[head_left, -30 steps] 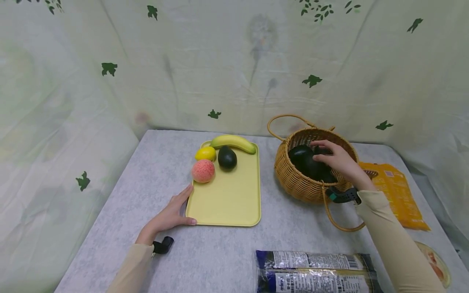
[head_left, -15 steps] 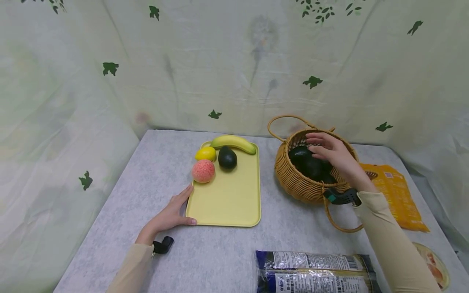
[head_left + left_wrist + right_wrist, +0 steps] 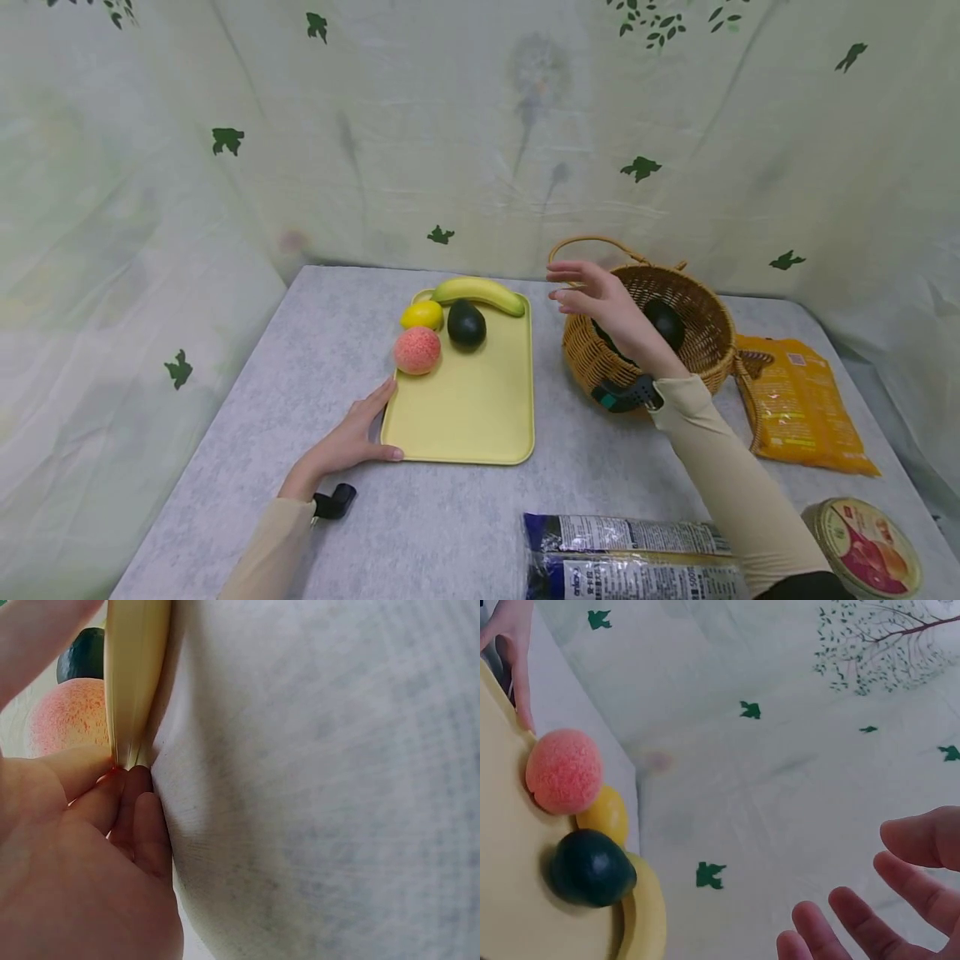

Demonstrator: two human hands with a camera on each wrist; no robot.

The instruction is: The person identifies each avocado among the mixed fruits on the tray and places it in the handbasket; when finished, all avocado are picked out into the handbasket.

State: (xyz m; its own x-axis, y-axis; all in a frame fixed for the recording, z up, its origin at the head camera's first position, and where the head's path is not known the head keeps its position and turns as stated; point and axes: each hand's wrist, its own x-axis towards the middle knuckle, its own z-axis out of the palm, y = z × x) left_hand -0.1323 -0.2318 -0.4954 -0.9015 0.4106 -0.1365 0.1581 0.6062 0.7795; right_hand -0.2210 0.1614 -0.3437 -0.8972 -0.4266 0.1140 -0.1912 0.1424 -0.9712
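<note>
The yellow tray (image 3: 480,408) lies on the table with a peach (image 3: 417,350), a lemon (image 3: 422,315), a dark avocado-like fruit (image 3: 467,324) and a banana (image 3: 478,292) near its far left part. At the tray's near left corner, my left hand (image 3: 341,442) touches the rim with fingers and thumb spread. My right hand (image 3: 615,312) hovers over the left side of the wicker basket (image 3: 697,292), fingers extended and holding nothing. One dark rounded fruit (image 3: 664,323) shows inside the basket; the hand and forearm hide part of its contents.
An orange packet (image 3: 802,408) lies right of the basket. Dark plastic-wrapped packages (image 3: 637,558) lie at the near edge, partly under my right forearm. A round tin (image 3: 866,546) stands at the near right. Patterned cloth (image 3: 480,125) hangs behind the table.
My right hand has moved left from inside the basket to above its left rim, carrying nothing. The near basket handle is now hidden behind the arm. My left hand stays at the tray.
</note>
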